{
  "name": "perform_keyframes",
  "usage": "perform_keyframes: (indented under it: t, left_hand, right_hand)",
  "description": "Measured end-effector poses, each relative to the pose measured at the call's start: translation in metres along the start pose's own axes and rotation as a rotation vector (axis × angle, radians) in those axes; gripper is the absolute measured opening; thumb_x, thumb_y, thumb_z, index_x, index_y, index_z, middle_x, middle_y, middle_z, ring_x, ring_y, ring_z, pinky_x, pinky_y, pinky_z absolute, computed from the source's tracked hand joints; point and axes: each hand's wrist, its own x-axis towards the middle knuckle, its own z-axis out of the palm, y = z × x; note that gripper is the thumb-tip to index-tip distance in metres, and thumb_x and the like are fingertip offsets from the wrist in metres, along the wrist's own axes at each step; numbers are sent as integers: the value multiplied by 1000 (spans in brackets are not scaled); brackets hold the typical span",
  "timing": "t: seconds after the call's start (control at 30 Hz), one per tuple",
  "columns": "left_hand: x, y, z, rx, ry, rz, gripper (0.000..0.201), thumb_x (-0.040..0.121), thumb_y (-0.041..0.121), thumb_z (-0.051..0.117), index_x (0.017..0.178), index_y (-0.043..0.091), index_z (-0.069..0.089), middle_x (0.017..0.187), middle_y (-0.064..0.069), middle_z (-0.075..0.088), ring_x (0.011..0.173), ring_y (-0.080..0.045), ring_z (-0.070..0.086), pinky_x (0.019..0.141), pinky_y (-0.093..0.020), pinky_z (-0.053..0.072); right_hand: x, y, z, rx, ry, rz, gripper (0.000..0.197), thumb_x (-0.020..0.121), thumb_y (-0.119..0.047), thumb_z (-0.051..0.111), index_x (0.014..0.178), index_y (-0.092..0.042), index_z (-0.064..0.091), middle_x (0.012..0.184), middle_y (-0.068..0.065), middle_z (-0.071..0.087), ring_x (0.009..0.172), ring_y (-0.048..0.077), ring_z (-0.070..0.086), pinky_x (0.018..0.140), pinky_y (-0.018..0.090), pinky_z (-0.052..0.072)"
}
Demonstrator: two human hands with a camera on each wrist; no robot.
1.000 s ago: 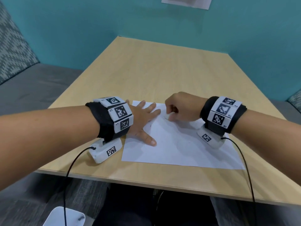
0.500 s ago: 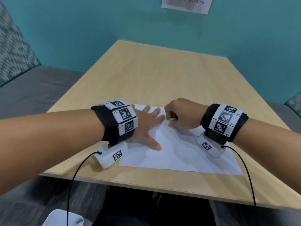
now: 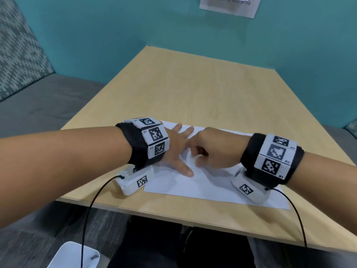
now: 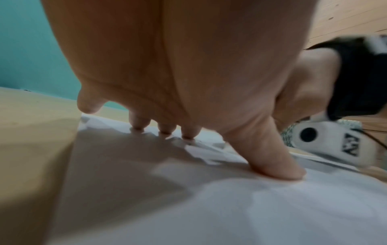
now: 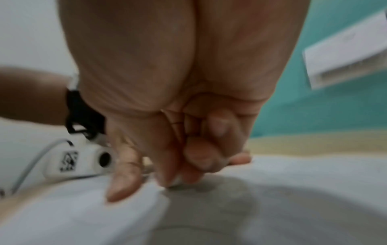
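A white paper sheet lies on the near part of a light wooden table. My left hand lies flat on the sheet's left part with its fingers spread; the left wrist view shows its thumb and fingertips pressing the paper. My right hand is curled just to the right, touching the left hand's fingers. In the right wrist view its fingers pinch a small white object, perhaps an eraser, against the paper. The hand hides most of this object.
Wrist cameras with black cables rest at the sheet's edges. A teal wall carries a notice. A grey bench with a patterned cushion runs on the left. A white object sits below the table edge.
My right hand has slid left and nearer across the paper, up against the left hand's fingers. The left hand stays flat on the sheet. The head view has shifted slightly.
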Motion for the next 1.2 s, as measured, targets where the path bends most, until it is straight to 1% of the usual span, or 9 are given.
perform_keyframes:
  t: [0.07, 0.17, 0.33, 0.5, 0.63, 0.77, 0.93, 1.07, 1.2]
  left_hand:
    - [1, 1, 0, 9, -10, -4, 110, 74, 84, 53, 156, 44, -9, 165, 7, -22, 152, -30, -15, 113, -73, 5]
    - [2, 1, 0, 30, -29, -37, 116, 75, 85, 50, 155, 37, -18, 164, 7, -24, 152, -29, -17, 114, -71, 5]
    - [0, 1, -1, 39, -2, 0, 106, 75, 84, 51, 156, 44, -5, 165, 7, -20, 153, -30, -12, 112, -74, 7]
    - [0, -1, 1, 35, -15, -36, 117, 74, 86, 51, 156, 36, -17, 165, 6, -22, 152, -30, -15, 114, -71, 6]
    - [-2, -1, -1, 1, 2, 7, 110, 76, 82, 55, 154, 46, -14, 165, 4, -20, 152, -32, -14, 113, -70, 5]
    - [-2, 1, -2, 20, -24, -32, 115, 75, 84, 53, 155, 40, -18, 164, 6, -23, 152, -29, -17, 115, -70, 6]
    - [-5, 4, -5, 20, -28, -7, 101, 78, 80, 54, 155, 45, 0, 165, 4, -22, 152, -32, -16, 113, -72, 6]
    - [-5, 4, -6, 37, -40, -23, 106, 78, 81, 53, 157, 42, -6, 165, 3, -22, 152, -33, -16, 114, -69, 6]
    - [-4, 3, -7, 38, -52, -28, 106, 78, 82, 52, 158, 39, -2, 165, 2, -21, 152, -33, -15, 115, -66, 8]
  right_hand:
    - [2, 7, -4, -17, -3, 43, 5, 81, -15, 65, 85, -13, 62, 73, -3, 60, 66, 17, 52, 62, 26, 43]
    - [7, 29, -15, -12, 96, 164, 5, 80, -17, 67, 81, -16, 62, 66, -9, 55, 67, 19, 53, 56, 21, 39]
    - [-2, 6, 1, 14, 22, 16, 5, 81, -16, 64, 83, -15, 60, 65, -12, 50, 58, 4, 46, 55, 16, 35]
    - [4, 29, -13, 1, 115, 173, 5, 80, -18, 67, 83, -15, 63, 66, -11, 54, 66, 17, 52, 56, 22, 39]
    - [-4, 0, 3, 18, 9, -2, 8, 80, -14, 64, 86, -9, 62, 68, -2, 58, 60, 13, 48, 59, 24, 41]
    - [2, 20, -11, -10, 95, 115, 7, 80, -16, 66, 85, -12, 64, 66, -9, 54, 65, 17, 50, 55, 20, 38]
    - [-2, -3, 4, 10, 3, -14, 5, 81, -15, 63, 82, -16, 58, 65, -10, 51, 58, 7, 46, 56, 21, 36]
    - [2, 10, -6, -23, 90, 68, 4, 81, -14, 64, 83, -12, 62, 63, -12, 48, 62, 14, 47, 54, 20, 36]
    - [-1, 5, 2, -13, 72, 40, 10, 82, -14, 63, 76, -17, 54, 60, -13, 46, 55, 4, 42, 53, 18, 30]
